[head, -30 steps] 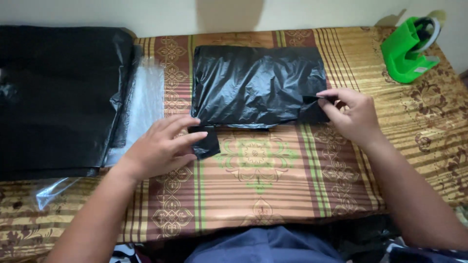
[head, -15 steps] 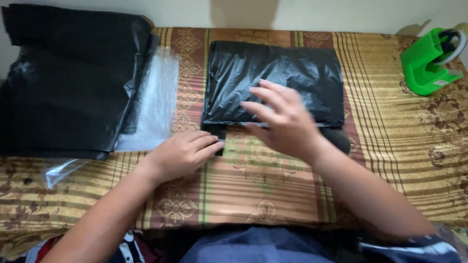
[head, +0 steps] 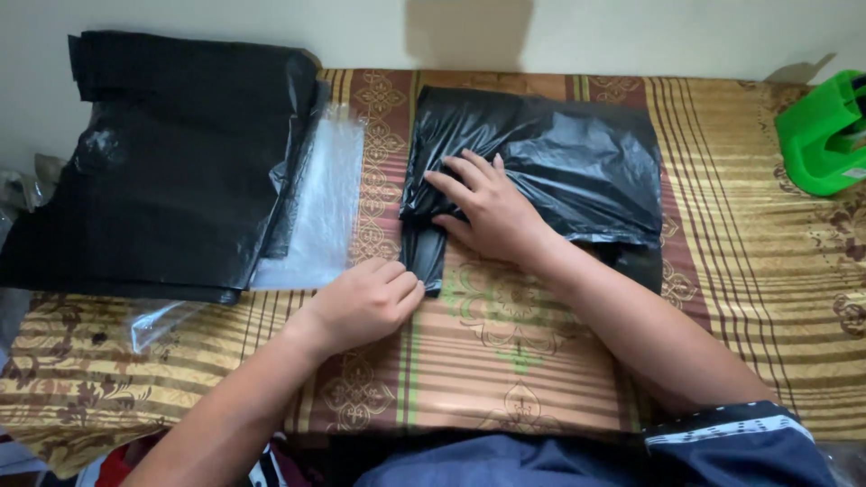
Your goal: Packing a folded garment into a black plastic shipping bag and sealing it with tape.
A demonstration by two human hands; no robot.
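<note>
The head camera looked straight down at a worktop (head: 758,298) covered by a gold and maroon patterned cloth, pushed against a pale wall.

In the middle of it lay a folded black plastic bag (head: 577,162), glossy and creased, with a narrow strip hanging toward the person at its lower left corner. It looked very light, thin and soft, with a slick surface likely to slide or spring back open, so it would best be pressed flat with a palm or pinched along a folded edge or that strip.

The right hand (head: 487,209) reached across from the lower right, the forearm lying diagonally over the cloth. It rested palm down on the left part of the bag, fingers spread and nearly straight, pressing rather than gripping; it closed around nothing.

The left hand (head: 365,302) came up from the lower left, knuckles upward and fingers curled under, its fingertips touching the bottom end of the black strip. Whether it actually pinched the plastic could not be told.

To the left sat a larger stack of black bags (head: 171,171) on a clear plastic sheet (head: 316,212). A green tape dispenser (head: 825,135) stood at the right edge.
</note>
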